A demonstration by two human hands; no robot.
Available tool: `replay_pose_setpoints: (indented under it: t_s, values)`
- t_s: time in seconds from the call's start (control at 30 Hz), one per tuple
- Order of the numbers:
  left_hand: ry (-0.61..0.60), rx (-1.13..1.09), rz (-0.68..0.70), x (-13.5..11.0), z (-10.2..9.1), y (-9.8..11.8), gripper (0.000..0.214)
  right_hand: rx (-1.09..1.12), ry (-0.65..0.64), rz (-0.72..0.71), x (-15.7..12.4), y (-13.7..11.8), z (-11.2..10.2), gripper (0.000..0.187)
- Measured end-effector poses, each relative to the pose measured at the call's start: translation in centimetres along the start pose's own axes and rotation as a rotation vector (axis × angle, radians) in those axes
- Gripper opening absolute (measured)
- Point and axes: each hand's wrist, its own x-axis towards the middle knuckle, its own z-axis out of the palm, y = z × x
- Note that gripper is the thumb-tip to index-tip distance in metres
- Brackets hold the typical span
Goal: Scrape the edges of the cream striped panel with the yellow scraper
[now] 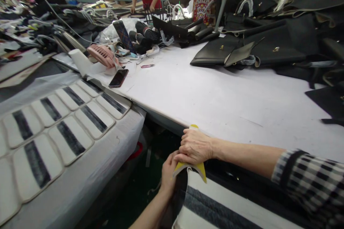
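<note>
My right hand [195, 146] is closed in a pinch on a yellow-edged piece [200, 169] at the front edge of the white table [215, 93]. My left hand [168, 173] comes up from below and grips the same piece from underneath, at the end of a white panel with a grey stripe [215, 207]. A checked sleeve covers my right forearm.
Several white panels with dark stripes [67, 118] lie on a cloth-covered surface at left. A phone [118, 78], a pink fan [102, 55] and a white cup [79, 61] sit at the table's far left. Black bags [242, 48] pile up at right. People stand at the back.
</note>
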Motion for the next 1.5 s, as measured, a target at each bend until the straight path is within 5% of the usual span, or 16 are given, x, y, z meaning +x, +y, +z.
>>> replay_pose_setpoints:
  t_s: [0.13, 0.27, 1.0, 1.27, 1.5]
  values:
    - [0.016, -0.077, 0.145, -3.4, -0.9, -0.1, 0.052, 0.011, 0.003, 0.001, 0.0, 0.0, -0.1, 0.059]
    - [-0.012, 0.115, 0.151, -5.1, -1.0, 0.4, 0.050, 0.012, 0.020, 0.009, -0.1, 0.0, 0.1, 0.059]
    - [0.048, 0.382, 0.354, -5.7, -0.4, 2.0, 0.032, -0.006, -0.013, 0.015, -0.9, -0.4, 0.0, 0.060]
    - [0.025, 0.530, 0.440, -5.0, -0.3, 0.5, 0.032, 0.012, -0.022, 0.054, -2.0, -0.8, 0.6, 0.061]
    - [-0.069, 0.552, 0.467, -5.0, -0.5, 0.8, 0.040, -0.005, -0.074, 0.262, -3.4, -3.7, 0.1, 0.058]
